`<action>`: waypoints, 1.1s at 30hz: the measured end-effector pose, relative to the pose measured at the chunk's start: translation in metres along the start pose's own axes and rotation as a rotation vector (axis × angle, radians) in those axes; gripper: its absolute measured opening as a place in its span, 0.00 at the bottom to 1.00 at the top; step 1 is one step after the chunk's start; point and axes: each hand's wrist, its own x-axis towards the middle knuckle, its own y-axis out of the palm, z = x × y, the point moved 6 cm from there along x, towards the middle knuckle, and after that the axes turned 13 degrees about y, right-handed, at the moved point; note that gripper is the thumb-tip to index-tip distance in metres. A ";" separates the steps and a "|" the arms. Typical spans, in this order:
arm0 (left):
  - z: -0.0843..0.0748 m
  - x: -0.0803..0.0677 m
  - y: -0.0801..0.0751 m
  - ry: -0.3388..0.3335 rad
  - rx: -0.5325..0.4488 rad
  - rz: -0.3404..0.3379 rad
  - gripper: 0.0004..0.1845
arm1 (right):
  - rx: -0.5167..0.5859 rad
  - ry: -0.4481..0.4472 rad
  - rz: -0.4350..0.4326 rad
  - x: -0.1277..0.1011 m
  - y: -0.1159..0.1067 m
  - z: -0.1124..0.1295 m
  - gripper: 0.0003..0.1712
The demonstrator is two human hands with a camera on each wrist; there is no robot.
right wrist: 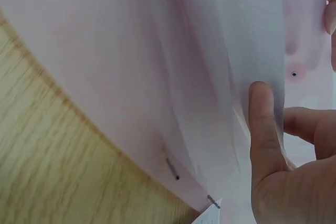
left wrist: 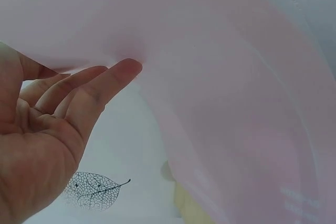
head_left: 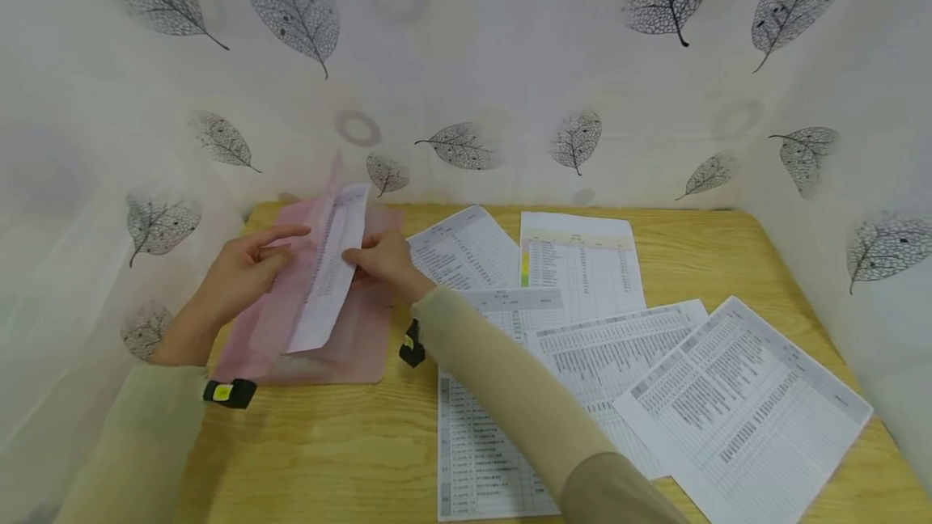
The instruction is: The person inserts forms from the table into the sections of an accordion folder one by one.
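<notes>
The pink folder [head_left: 342, 338] lies on the wooden table [head_left: 328, 451], at 9 o'clock from the spread printed sheets [head_left: 582, 265]. The left hand [head_left: 243, 269] lifts the folder's front flap with nearly straight fingers [left wrist: 105, 85]. The right hand [head_left: 386, 261] pinches a printed sheet [head_left: 328, 273] that stands inside the opened folder.

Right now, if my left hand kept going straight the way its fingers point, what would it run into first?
The left hand points right, toward the printed sheet standing in the pink folder. It would probably meet that sheet first, then the right hand; depth is uncertain.
</notes>
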 end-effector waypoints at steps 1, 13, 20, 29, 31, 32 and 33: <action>0.000 0.000 0.000 -0.001 0.001 0.000 0.21 | -0.004 0.005 0.005 0.000 0.000 -0.001 0.07; -0.005 0.000 0.002 0.038 -0.002 -0.010 0.21 | 0.006 0.017 -0.012 -0.006 -0.009 -0.002 0.10; -0.004 -0.001 0.001 0.034 0.011 -0.006 0.21 | 0.023 0.002 0.052 -0.011 -0.034 -0.001 0.13; -0.005 0.000 0.000 0.028 0.012 -0.001 0.21 | -0.092 -0.011 0.044 -0.025 -0.087 0.000 0.15; -0.005 0.000 -0.001 0.027 0.019 -0.005 0.21 | -0.131 -0.015 0.036 -0.030 -0.100 0.001 0.16; -0.005 0.000 -0.001 0.027 0.021 -0.006 0.21 | -0.152 -0.017 0.033 -0.033 -0.107 0.000 0.16; -0.005 0.000 -0.001 0.027 0.024 -0.006 0.21 | -0.168 -0.016 0.028 -0.035 -0.115 -0.001 0.17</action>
